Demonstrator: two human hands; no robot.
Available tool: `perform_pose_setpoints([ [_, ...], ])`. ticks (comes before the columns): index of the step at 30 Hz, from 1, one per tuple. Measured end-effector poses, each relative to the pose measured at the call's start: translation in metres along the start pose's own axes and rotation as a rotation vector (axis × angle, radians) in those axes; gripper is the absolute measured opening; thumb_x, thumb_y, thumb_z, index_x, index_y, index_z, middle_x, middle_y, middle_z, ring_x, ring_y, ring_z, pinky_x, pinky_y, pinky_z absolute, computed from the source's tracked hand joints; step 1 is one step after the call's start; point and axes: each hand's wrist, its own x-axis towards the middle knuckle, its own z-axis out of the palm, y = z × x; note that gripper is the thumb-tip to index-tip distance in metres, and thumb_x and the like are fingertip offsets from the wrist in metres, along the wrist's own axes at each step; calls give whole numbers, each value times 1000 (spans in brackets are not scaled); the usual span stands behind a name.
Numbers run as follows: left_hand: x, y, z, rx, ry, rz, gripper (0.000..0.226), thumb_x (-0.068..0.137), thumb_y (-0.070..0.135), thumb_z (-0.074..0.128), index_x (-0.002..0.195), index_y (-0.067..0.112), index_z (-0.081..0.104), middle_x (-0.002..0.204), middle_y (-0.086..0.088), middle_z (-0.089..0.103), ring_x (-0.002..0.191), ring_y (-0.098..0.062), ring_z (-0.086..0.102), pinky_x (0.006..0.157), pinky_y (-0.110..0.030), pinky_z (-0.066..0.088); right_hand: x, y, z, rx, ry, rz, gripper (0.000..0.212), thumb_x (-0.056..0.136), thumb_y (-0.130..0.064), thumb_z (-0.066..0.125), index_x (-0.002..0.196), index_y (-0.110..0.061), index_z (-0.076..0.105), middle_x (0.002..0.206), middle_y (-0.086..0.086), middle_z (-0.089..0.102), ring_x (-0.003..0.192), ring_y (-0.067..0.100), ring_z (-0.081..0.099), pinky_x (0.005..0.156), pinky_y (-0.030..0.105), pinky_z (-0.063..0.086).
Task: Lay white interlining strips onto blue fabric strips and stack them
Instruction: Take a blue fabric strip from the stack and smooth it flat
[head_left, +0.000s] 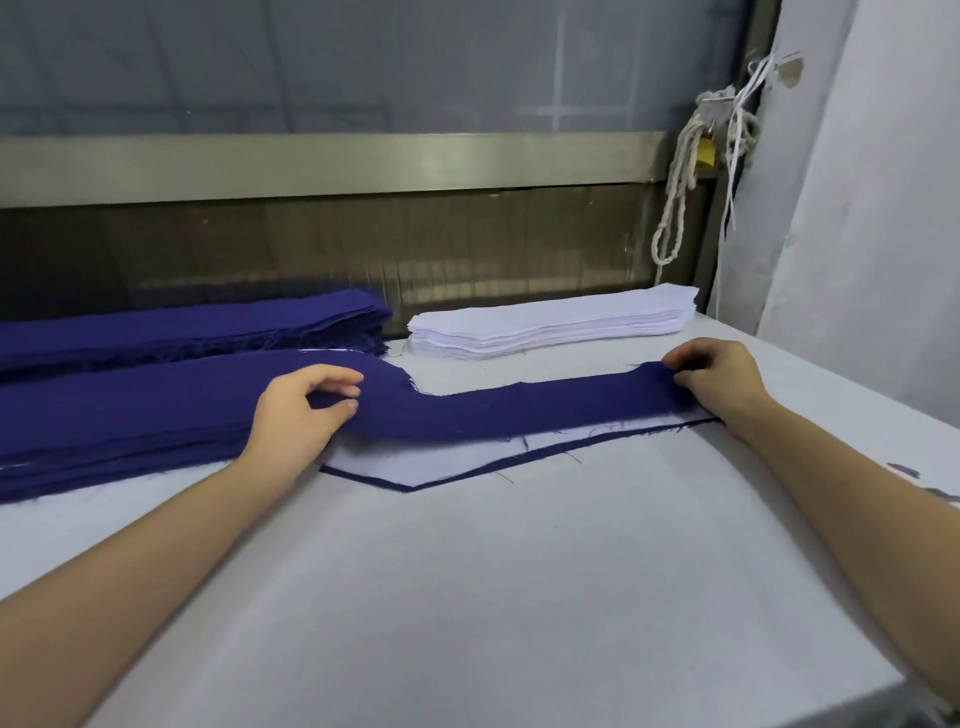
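Note:
A long blue fabric strip (519, 410) stretches across the middle of the table. My left hand (301, 410) pinches its left part over a thick pile of blue strips (119, 421). My right hand (719, 376) grips its right end. Under the held strip lies a white interlining strip (441, 457) on top of another blue strip, whose edge (498, 464) shows along the front. A stack of white interlining strips (556, 325) sits at the back, right of centre. A second pile of blue strips (197, 325) lies at the back left.
The white table top (467, 597) spreads out in front of me. A metal rail and a dark panel (332, 244) run along the back. Ropes (680, 197) hang at the back right beside a pale curtain (857, 208). Small fabric scraps (906, 472) lie at the right edge.

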Motion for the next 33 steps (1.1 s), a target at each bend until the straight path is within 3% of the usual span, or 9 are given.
perform_pose_setpoints([
  [3, -2, 1, -4, -44, 35, 29, 32, 81, -1, 68, 87, 30, 68, 83, 11, 67, 79, -1, 59, 80, -26, 45, 1, -1, -1, 45, 52, -2, 36, 78, 15, 44, 82, -12, 67, 87, 1, 64, 86, 17, 55, 78, 27, 42],
  [6, -8, 2, -7, -47, 30, 75, 34, 81, -1, 67, 86, 33, 67, 80, 13, 66, 65, 8, 55, 67, -18, 40, 1, -1, -5, 105, 86, 6, 38, 76, 15, 41, 83, -12, 67, 84, 0, 62, 84, 18, 54, 74, 27, 46],
  [12, -19, 8, -11, 125, -163, 172, 45, 75, -10, 67, 85, 34, 66, 82, 11, 65, 84, 1, 58, 75, -14, 43, 4, 4, -9, 146, 119, 102, 39, 77, 11, 42, 72, -20, 65, 84, 1, 61, 73, 19, 50, 51, 25, 37],
  [18, -21, 9, -8, 220, -141, 239, 28, 80, -4, 67, 93, 21, 69, 85, 6, 63, 86, -3, 57, 74, -6, 37, 6, 8, -10, 125, 127, 136, 40, 76, 12, 40, 69, -19, 64, 73, -6, 58, 69, 12, 48, 55, 20, 34],
  [21, -20, 7, -9, 206, -122, 236, 30, 81, -8, 63, 94, 18, 69, 84, 4, 63, 86, -4, 57, 77, -7, 37, 6, 9, -9, 112, 151, 123, 38, 76, 13, 39, 81, -11, 68, 78, -1, 60, 79, 18, 50, 57, 19, 35],
  [26, -22, 10, -9, 147, -72, 294, 32, 80, -9, 64, 93, 21, 67, 86, 6, 62, 88, 1, 55, 81, -7, 39, 6, 7, -12, 119, 200, 110, 40, 74, 13, 37, 80, -14, 67, 78, -4, 59, 84, 18, 51, 58, 17, 36],
  [29, -23, 10, -7, 162, -112, 316, 32, 80, -7, 66, 93, 21, 67, 86, 5, 63, 89, -1, 55, 80, -7, 39, 6, 9, -14, 95, 212, 120, 41, 73, 13, 36, 80, -14, 66, 75, -7, 58, 84, 19, 50, 61, 19, 38],
  [33, -25, 10, -6, 210, -176, 333, 30, 78, -7, 68, 92, 19, 68, 84, 6, 62, 89, -1, 55, 78, -4, 38, 6, 12, -14, 45, 214, 127, 41, 75, 13, 36, 81, -12, 68, 87, 4, 61, 87, 20, 51, 73, 28, 41],
])
